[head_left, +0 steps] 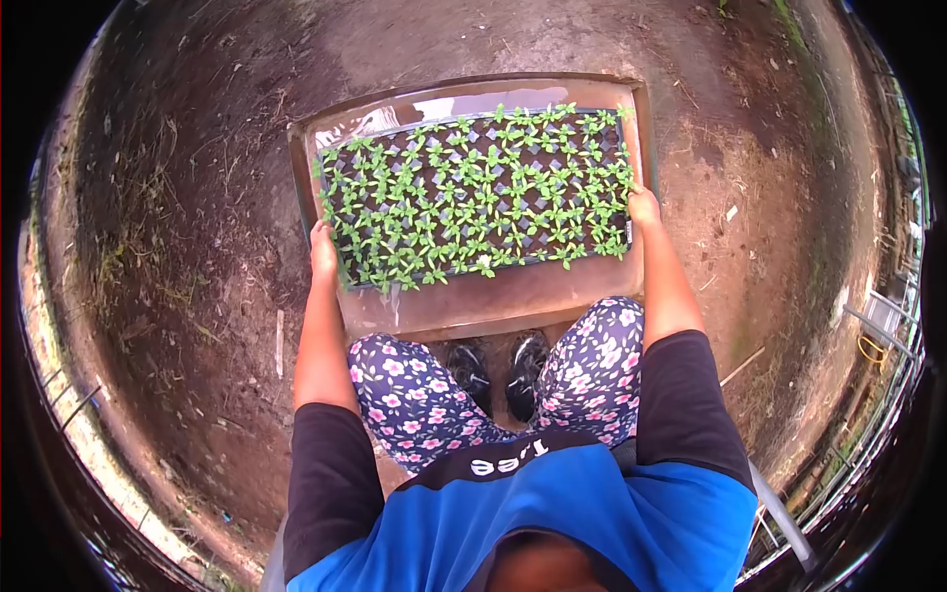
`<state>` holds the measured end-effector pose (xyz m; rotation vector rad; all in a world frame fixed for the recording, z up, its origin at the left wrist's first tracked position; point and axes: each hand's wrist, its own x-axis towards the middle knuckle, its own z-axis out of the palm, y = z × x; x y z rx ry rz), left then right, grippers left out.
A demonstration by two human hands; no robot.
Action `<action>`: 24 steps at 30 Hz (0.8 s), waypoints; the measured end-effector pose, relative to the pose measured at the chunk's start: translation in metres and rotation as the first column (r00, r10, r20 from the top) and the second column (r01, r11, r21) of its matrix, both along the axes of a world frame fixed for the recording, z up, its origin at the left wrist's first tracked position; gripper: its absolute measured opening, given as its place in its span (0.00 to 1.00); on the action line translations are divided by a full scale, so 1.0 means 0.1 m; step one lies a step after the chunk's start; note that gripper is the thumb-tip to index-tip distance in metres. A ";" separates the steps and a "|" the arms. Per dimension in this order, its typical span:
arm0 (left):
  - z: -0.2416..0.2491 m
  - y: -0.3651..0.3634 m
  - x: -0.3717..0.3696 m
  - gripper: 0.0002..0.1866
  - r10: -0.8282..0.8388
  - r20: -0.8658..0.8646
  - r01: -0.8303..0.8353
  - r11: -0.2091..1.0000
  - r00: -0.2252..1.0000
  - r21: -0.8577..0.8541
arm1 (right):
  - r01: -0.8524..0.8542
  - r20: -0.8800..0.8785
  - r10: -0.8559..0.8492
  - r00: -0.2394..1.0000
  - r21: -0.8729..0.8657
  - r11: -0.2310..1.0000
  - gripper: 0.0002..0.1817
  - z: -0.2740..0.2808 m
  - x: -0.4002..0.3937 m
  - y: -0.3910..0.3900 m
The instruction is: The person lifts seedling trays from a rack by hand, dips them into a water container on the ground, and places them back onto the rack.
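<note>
A dark seedling tray (pixel 480 192) full of small green plants lies over a shallow basin (pixel 473 306) that holds brownish water. My left hand (pixel 324 249) grips the tray's left edge, fingers mostly hidden at the rim. On the opposite side, my right hand (pixel 643 206) is closed on the tray's right edge, near a small label. The tray sits slightly tilted in the view, its right end higher than its left. Whether its underside touches the water cannot be made out.
Bare brown soil (pixel 750 276) with dry straw surrounds the basin. My dark shoes (pixel 528 375) and flowered trouser legs are close to the basin's near edge. A metal bar (pixel 784 518) stands at lower right, and a yellow loop (pixel 870 349) hangs at far right.
</note>
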<state>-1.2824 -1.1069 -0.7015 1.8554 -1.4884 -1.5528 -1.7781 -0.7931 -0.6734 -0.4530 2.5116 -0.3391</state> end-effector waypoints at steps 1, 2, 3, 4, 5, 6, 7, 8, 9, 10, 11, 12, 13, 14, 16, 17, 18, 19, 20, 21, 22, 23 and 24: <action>0.00 0.03 -0.03 0.25 0.030 0.072 -0.029 0.999 0.997 -0.019 | -0.006 0.006 0.006 1.000 -0.023 1.000 0.17 -0.06 -0.04 0.03; 0.01 0.01 -0.03 0.22 0.017 0.018 -0.017 1.000 1.000 -0.008 | -0.010 0.012 0.010 1.000 -0.047 0.999 0.17 -0.14 -0.06 0.06; 0.01 0.01 -0.03 0.22 0.018 0.019 -0.018 1.000 1.000 -0.010 | -0.006 -0.006 0.006 1.000 0.004 1.000 0.17 -0.06 -0.02 0.02; 0.01 0.01 -0.03 0.22 0.018 0.020 -0.018 1.000 1.000 -0.011 | -0.013 0.017 0.014 1.000 -0.050 0.999 0.17 -0.08 -0.03 0.03; 0.01 0.00 -0.04 0.23 0.022 0.051 -0.022 1.000 0.998 0.002 | -0.021 0.018 0.021 1.000 -0.036 0.999 0.17 -0.09 -0.04 0.02; -0.03 0.01 -0.03 0.23 0.031 0.021 -0.032 0.999 0.999 0.010 | -0.028 0.019 0.029 0.999 -0.021 0.999 0.17 -0.14 -0.06 0.03; -0.06 -0.01 -0.02 0.25 0.034 0.039 -0.034 0.999 0.999 0.014 | -0.022 0.029 0.022 0.999 -0.026 0.999 0.17 -0.18 -0.09 0.05; -0.07 -0.01 -0.02 0.27 0.036 0.056 -0.037 0.999 0.998 0.017 | -0.027 0.038 0.028 0.999 -0.041 0.999 0.17 -0.20 -0.10 0.07; -0.08 -0.01 -0.01 0.28 0.017 0.072 -0.018 1.000 0.997 0.011 | -0.034 0.042 0.035 0.999 -0.029 0.999 0.17 -0.18 -0.11 0.07; -0.09 -0.02 0.00 0.28 0.011 0.085 -0.012 1.000 0.996 0.019 | -0.040 0.045 0.040 0.998 -0.017 0.999 0.17 -0.17 -0.11 0.05; -0.10 -0.03 0.00 0.28 0.004 0.096 -0.007 1.000 0.995 0.028 | -0.033 0.039 0.033 0.999 0.001 0.999 0.17 -0.17 -0.10 0.04; -0.10 -0.04 0.01 0.28 -0.001 0.106 -0.002 0.999 0.994 0.035 | -0.028 0.032 0.027 0.999 0.018 0.999 0.16 -0.09 -0.07 0.01; -0.08 -0.03 0.00 0.26 0.006 0.075 -0.008 1.000 0.997 0.025 | -0.022 0.024 0.021 0.999 0.035 0.999 0.16 -0.03 -0.04 -0.01; -0.07 -0.03 0.00 0.24 0.014 0.044 -0.015 1.000 0.999 0.014 | -0.022 0.011 0.022 1.000 0.029 0.999 0.15 0.03 0.00 -0.04; -0.07 -0.03 0.00 0.20 0.027 -0.023 -0.027 1.000 0.999 -0.005 | -0.022 -0.018 0.022 1.000 0.018 1.000 0.14 0.12 0.04 -0.08; -0.07 -0.06 0.01 0.20 -0.003 -0.005 0.003 1.000 1.000 0.024 | -0.011 0.006 0.011 1.000 0.029 1.000 0.13 0.12 0.04 -0.09; -0.05 -0.05 0.00 0.22 -0.001 0.055 -0.001 1.000 0.998 0.022 | -0.015 0.015 0.015 1.000 0.035 0.999 0.13 0.11 0.03 -0.10; -0.02 -0.04 0.00 0.24 0.000 0.113 -0.002 1.000 0.994 0.021 | -0.018 0.022 0.017 1.000 0.041 0.999 0.13 0.09 0.03 -0.10; -0.01 -0.03 -0.03 0.26 -0.004 0.166 0.001 1.000 0.986 0.021 | -0.015 0.025 0.014 1.000 0.049 0.999 0.14 0.09 0.02 -0.09; -0.09 -0.06 0.01 0.26 -0.010 0.141 0.005 0.999 0.990 0.033 | -0.036 0.035 0.035 0.999 0.039 0.999 0.14 -0.03 -0.04 -0.04; -0.11 -0.08 0.00 0.26 -0.017 0.112 0.012 0.999 0.994 0.047 | -0.043 -0.003 0.043 0.999 -0.014 0.999 0.14 -0.07 -0.04 -0.03; -0.12 -0.05 0.02 0.26 -0.011 0.117 0.010 1.000 0.993 0.003 | -0.038 -0.012 0.038 0.999 0.003 0.999 0.14 -0.09 -0.05 -0.02; -0.02 -0.03 -0.03 0.25 0.009 0.095 -0.011 1.000 0.995 0.019 | -0.032 -0.020 0.033 0.999 0.020 0.999 0.13 -0.10 -0.05 -0.02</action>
